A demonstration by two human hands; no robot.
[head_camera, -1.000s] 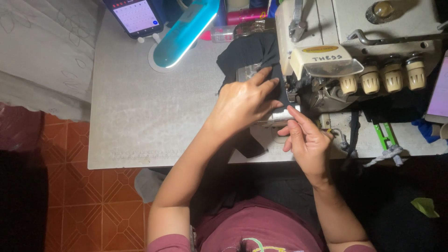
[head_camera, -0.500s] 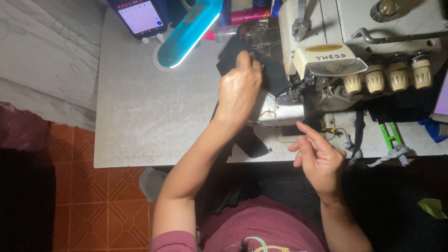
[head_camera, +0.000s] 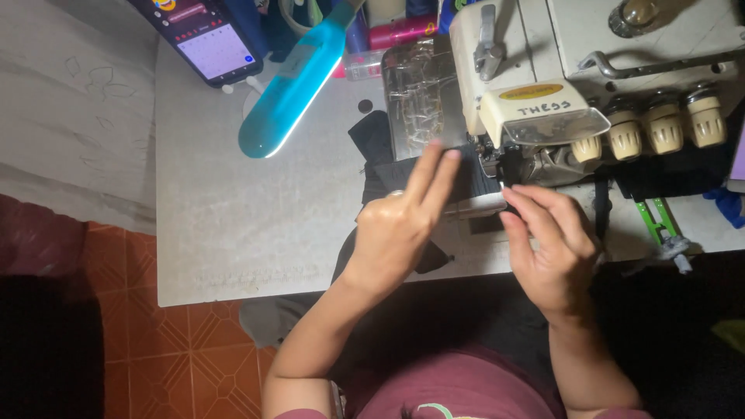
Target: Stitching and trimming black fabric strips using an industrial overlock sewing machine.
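A black piece of fabric [head_camera: 377,147] lies on the grey table [head_camera: 248,225] and runs under the presser area of a cream overlock sewing machine [head_camera: 559,70]. My left hand [head_camera: 400,225] rests flat on the fabric just left of the machine, two fingers stretched toward the needle area. My right hand [head_camera: 547,248] is at the front of the machine, its fingertips pinching the fabric edge beside the metal plate [head_camera: 477,206]. Part of the fabric hangs over the table's front edge under my left wrist.
A turquoise lamp head [head_camera: 291,81] glows at the back of the table. A phone [head_camera: 206,39] with a lit screen stands at the back left. Several cream knobs [head_camera: 660,124] line the machine's front. Orange floor tiles [head_camera: 194,357] lie below left.
My left hand has drawn back from the far side of the fabric to just left of the needle. My right hand has risen from near the table edge to the machine's front.
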